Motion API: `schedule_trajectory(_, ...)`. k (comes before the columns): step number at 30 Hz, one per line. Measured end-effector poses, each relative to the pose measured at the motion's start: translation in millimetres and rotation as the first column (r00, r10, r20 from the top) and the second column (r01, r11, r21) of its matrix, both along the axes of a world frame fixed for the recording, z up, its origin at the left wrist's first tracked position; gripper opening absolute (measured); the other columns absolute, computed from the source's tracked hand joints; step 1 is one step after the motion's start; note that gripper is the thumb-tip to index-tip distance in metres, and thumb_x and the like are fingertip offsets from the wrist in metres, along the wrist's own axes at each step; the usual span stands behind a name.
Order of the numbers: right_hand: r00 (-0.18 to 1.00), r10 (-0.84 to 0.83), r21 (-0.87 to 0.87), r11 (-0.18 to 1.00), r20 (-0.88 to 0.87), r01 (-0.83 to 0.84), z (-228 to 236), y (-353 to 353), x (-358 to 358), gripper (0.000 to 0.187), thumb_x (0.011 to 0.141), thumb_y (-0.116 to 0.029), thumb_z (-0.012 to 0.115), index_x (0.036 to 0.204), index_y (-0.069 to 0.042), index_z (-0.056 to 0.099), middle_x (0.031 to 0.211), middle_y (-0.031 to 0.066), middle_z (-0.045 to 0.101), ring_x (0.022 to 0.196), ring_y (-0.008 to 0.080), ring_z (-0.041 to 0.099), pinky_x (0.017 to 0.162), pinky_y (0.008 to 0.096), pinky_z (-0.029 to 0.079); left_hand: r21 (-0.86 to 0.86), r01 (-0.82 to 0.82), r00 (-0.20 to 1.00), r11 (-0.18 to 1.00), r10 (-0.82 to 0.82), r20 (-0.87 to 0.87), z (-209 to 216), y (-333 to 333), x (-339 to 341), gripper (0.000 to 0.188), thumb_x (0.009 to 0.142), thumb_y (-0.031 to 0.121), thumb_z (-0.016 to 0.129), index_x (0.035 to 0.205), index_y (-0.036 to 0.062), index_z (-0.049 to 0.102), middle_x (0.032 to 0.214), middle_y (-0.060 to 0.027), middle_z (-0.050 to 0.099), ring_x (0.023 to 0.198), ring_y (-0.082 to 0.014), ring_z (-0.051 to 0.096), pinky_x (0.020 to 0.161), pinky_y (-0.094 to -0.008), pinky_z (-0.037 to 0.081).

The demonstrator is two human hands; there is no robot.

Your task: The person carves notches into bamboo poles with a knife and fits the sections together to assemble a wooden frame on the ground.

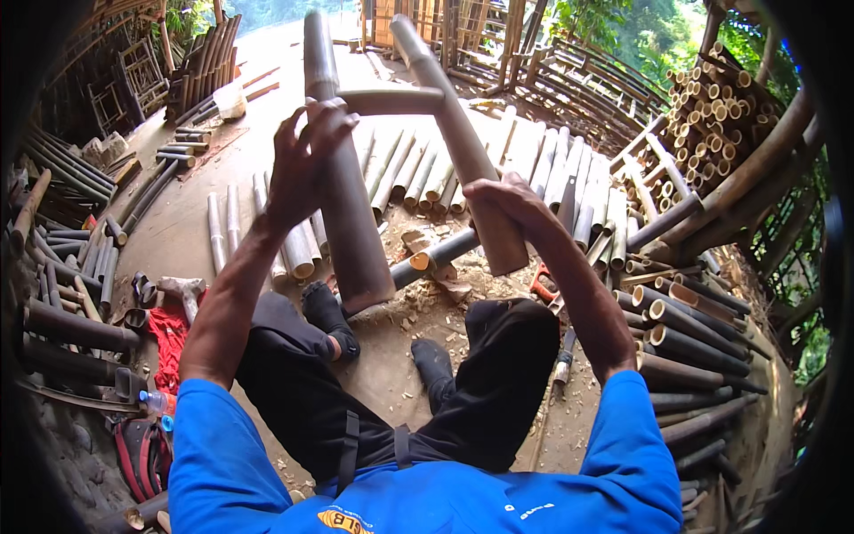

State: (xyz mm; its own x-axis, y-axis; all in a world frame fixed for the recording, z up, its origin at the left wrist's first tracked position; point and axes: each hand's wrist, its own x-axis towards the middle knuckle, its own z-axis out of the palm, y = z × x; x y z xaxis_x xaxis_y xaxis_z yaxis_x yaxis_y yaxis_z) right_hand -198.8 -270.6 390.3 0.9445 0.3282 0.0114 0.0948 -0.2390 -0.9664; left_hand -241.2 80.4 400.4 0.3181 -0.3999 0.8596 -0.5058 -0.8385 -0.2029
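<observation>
Up in front of me is a bamboo frame (391, 101): two thick dark poles bridged by a shorter crosspiece near their upper ends. My left hand (316, 138) is closed round the left pole (354, 214), at the crosspiece joint. Lower down on the right pole (471, 147), my right hand (511, 200) grips from its right side. Both poles lean, with their lower ends toward me. Behind them, a dark bamboo length (445, 249) lies across the ground, partly hidden by the frame. Wood chips (391, 325) surround it.
Cut bamboo lengths (409, 169) lie in a row ahead. More bamboo is piled at right (689, 325) and left (76, 325). A red-handled tool (543, 283) rests near my right knee. A red cloth (167, 347), a bottle (153, 402) and a backpack (140, 458) lie at left.
</observation>
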Motion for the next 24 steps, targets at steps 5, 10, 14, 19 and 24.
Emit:
schedule_trajectory(5, 0.982, 0.143, 0.313, 0.945, -0.12, -0.099, 4, -38, -9, 0.051, 0.096, -0.042, 0.067, 0.133, -0.006, 0.059, 0.1, 0.0152, 0.071, 0.078, 0.025, 0.073, 0.061, 0.0333, 0.06, -0.024, 0.077, 0.997, 0.997, -0.077, -0.006, 9, -7, -14, 0.056, 0.068, 0.013, 0.084, 0.122, 0.0132, 0.069, 0.129, -0.0083, 0.07, 0.134, -0.0331, 0.054, 0.115, -0.0487, 0.034)
schedule_trajectory(10, 0.847, 0.498, 0.675, 0.561, 0.187, -0.479, 34, -18, 25, 0.061, 0.103, -0.053, 0.055, 0.144, -0.008, 0.052, 0.117, 0.0092, 0.068, 0.104, 0.0217, 0.064, 0.083, 0.0414, 0.058, -0.464, 0.087, 0.962, 0.881, -0.195, -0.19, 0, 4, 5, 0.054, 0.063, 0.016, 0.089, 0.112, 0.0063, 0.068, 0.099, -0.0153, 0.074, 0.092, -0.0313, 0.073, 0.086, -0.0391, 0.056)
schedule_trajectory(14, 0.946, -0.041, 0.245, 0.969, 0.322, -0.041, 14, 1, 57, 0.072, 0.097, -0.051, 0.066, 0.152, -0.011, 0.046, 0.131, 0.0143, 0.06, 0.109, 0.0262, 0.061, 0.098, 0.0469, 0.051, -0.797, -0.072, 0.87, 0.599, -0.354, -0.344, 29, 24, 9, 0.033, 0.07, 0.018, 0.086, 0.096, 0.0026, 0.074, 0.089, -0.0117, 0.076, 0.08, -0.018, 0.072, 0.077, -0.034, 0.058)
schedule_trajectory(19, 0.926, 0.069, -0.265, 0.964, 0.372, 0.035, -100, 43, 104, 0.116, 0.07, -0.049, 0.092, 0.159, -0.006, 0.03, 0.146, 0.0282, 0.05, 0.137, 0.0389, 0.049, 0.115, 0.0506, 0.041, -0.978, 0.171, 0.751, 0.116, -0.658, 0.053, 16, 31, 6, 0.017, 0.074, -0.009, 0.07, 0.09, -0.0024, 0.068, 0.073, -0.0092, 0.067, 0.06, -0.0205, 0.068, 0.056, -0.0339, 0.059)
schedule_trajectory(24, 0.953, -0.006, -0.249, 0.965, 0.302, 0.085, -117, 84, 89, 0.08, 0.071, -0.039, 0.091, 0.136, -0.006, 0.057, 0.116, 0.0171, 0.073, 0.11, 0.0274, 0.07, 0.096, 0.0401, 0.056, -0.999, 0.046, 0.685, 0.006, -0.728, 0.027, -6, 51, -8, 0.019, 0.075, -0.006, 0.07, 0.094, -0.0041, 0.069, 0.074, -0.0091, 0.067, 0.061, -0.02, 0.066, 0.056, -0.0325, 0.056)
